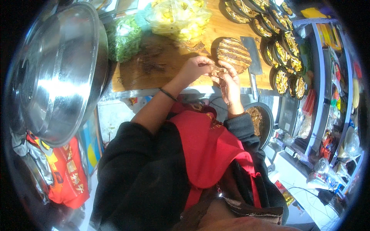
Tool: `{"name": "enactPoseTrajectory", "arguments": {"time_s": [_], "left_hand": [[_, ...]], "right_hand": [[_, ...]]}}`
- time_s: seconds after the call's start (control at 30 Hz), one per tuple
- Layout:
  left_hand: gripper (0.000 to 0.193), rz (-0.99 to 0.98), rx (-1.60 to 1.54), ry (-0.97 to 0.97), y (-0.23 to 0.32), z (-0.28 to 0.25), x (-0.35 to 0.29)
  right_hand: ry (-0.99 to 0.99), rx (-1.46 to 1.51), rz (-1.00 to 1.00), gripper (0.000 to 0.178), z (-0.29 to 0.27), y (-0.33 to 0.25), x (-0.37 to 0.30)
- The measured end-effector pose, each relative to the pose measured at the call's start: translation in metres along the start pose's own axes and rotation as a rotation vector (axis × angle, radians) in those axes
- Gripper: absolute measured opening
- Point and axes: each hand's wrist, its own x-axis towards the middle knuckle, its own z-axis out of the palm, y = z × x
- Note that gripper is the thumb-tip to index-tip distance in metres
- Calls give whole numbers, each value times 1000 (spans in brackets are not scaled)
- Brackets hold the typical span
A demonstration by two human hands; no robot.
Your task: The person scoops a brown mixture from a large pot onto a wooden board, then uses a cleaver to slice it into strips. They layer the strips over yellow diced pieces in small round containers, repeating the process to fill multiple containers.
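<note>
Both hands meet over the near edge of a wooden cutting board (169, 82). My left hand (196, 68) pinches a small brown strip of food (218, 71), perhaps meat. My right hand (229, 84) has its thumb and fingers closed on the same strip from the other side. Just beyond my right hand lies a round brown slab (234, 54) with pale stripes, its exact kind unclear. To the right of the slab rests a cleaver (252, 55), its handle pointing toward me.
Several black bowls (280, 83) of mixed food crowd the right. Bags of yellow pieces (181, 21) and chopped greens (125, 38) lie at the back left. A large metal lid (63, 73) stands far left. Below the board at right is a pan (266, 123) of brown shreds.
</note>
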Motion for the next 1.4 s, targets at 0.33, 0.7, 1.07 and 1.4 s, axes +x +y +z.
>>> {"name": "enactPoseTrajectory", "arguments": {"time_s": [0.33,0.7,1.07,1.4], "left_hand": [[21,-151,-251,-28,5,14,4],[16,144,271,113,-13,30,22],[11,287,722,187,-10,45,31],[10,434,631,273,-18,38,36]], "right_hand": [[103,-93,2,14,-24,0,-2],[187,-325,-126,15,-44,-7,-1],[423,-714,-305,12,-54,-14,14],[427,-981,-374,13,-65,-10,24]]}}
